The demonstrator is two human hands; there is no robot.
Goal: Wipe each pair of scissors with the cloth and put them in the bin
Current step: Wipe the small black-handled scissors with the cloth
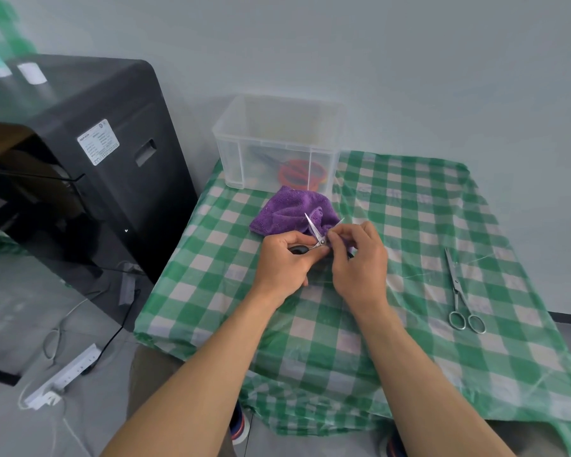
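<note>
Head view is showing my left hand (285, 262) gripping the small scissors (314, 235) by the black handle, blades standing open. My right hand (360, 262) is pinching the purple cloth (290, 209) against one blade with curled fingers (339, 234). Steel scissors (460, 291) are lying apart on the table (211, 275), to the right. Farther back, the clear bin (277, 140) is holding orange-handled scissors (302, 175).

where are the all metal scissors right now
Head view: the all-metal scissors lie flat on the green checked tablecloth at the right side, apart from the right hand, handles toward the person.
</note>
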